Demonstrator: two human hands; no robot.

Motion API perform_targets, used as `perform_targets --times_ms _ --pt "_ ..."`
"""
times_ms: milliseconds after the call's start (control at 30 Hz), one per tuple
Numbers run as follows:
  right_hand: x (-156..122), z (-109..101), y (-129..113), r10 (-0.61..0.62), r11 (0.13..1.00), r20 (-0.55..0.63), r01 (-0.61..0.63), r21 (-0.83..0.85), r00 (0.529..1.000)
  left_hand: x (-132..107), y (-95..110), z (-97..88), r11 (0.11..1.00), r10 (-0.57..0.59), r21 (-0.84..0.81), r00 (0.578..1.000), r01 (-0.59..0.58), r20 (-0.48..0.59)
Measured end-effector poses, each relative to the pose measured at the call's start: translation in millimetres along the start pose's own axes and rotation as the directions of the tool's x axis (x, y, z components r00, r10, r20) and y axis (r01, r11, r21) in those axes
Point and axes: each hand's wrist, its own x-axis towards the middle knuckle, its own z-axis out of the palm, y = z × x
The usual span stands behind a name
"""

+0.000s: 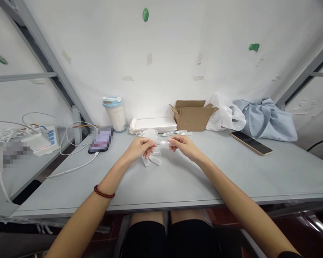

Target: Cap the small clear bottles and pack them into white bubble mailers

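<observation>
In the head view my left hand (pixel 142 147) and my right hand (pixel 182 146) face each other above the desk, each in a pinch. Between their fingertips is a small clear plastic piece (pixel 163 142) with a bright glint; its exact kind is too small to tell. My right hand grips one end, and my left fingertips close on the other. Under and beside my left hand lie several flat translucent strips (pixel 154 160). Just behind the hands are a few small clear tube-like pieces (pixel 181 132) and a heap of whitish translucent pieces (pixel 150 133).
Along the wall stand a lidded cup (pixel 115 114), a stack of white trays (pixel 154 125), an open cardboard box (pixel 191 118), a white plastic bag (pixel 226 116) and a blue-grey cloth bundle (pixel 267 120). Phones lie at right (pixel 251 142) and left (pixel 101 139), the left one cabled.
</observation>
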Motion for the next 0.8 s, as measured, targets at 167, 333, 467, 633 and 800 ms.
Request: perform_targets --times_ms 167,333,467,633,800 --pt "-0.6 1.0 -1.3 0.013 1.000 -0.001 -0.013 -0.018 1.000 -0.1 -1.3 1.3 0.999 -0.023 -0.044 1.000 0.023 -0.005" --pt "-1.7 0.7 -1.7 0.002 1.000 0.017 -0.002 -0.030 1.000 -0.3 -1.7 2.2 0.998 -0.029 -0.063 1.000 0.028 -0.004" --pt "-1.9 1.2 -3.5 -0.013 1.000 0.016 0.013 -0.025 1.000 0.2 -2.2 2.7 0.998 -0.023 -0.064 1.000 0.022 -0.018" --pt "-1.1 3.4 -2.5 -0.013 0.999 0.011 0.014 -0.032 1.000 0.6 -3.9 2.9 0.997 -0.016 -0.082 1.000 0.016 0.006" --pt "-1.3 6.7 0.5 -0.026 0.999 0.012 0.027 -0.043 1.000 0.6 -5.9 2.8 0.996 -0.008 -0.090 1.000 0.010 0.023"
